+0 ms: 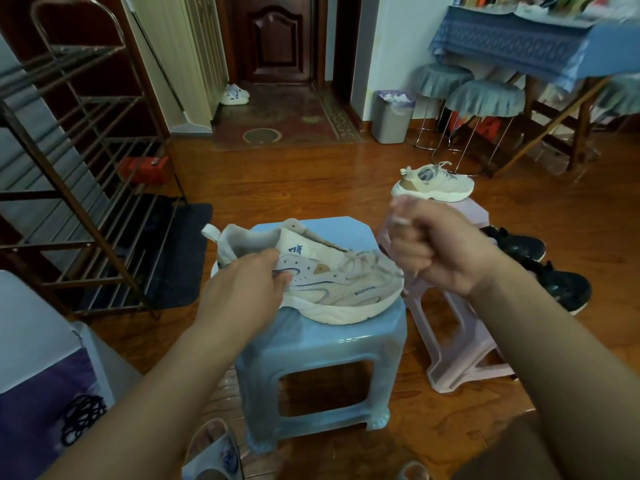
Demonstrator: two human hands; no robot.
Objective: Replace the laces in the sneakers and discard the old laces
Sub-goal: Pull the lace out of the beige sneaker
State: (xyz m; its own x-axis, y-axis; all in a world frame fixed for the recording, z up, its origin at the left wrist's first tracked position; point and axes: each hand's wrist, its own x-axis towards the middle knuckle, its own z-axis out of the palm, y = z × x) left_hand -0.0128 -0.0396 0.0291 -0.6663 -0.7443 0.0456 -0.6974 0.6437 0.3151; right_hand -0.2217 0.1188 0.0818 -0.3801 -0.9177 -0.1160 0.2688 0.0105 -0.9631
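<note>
A pale pink and white sneaker point(332, 285) lies on a light blue plastic stool point(322, 348), toe pointing right. My left hand point(249, 282) grips its side near the collar. My right hand point(436, 247) is a fist raised above the toe end, curled round the pale old lace point(370, 261), which runs slack from the eyelets up into the fist. The matching second sneaker point(433, 183) stands laced on a pink stool point(460, 341) behind my right hand.
A grey waste bin point(391, 116) with a liner stands by the far wall. A pair of black sneakers point(550, 271) lies on the wooden floor at right. A metal shoe rack point(79, 174) fills the left side. Covered stools and a table stand at the back right.
</note>
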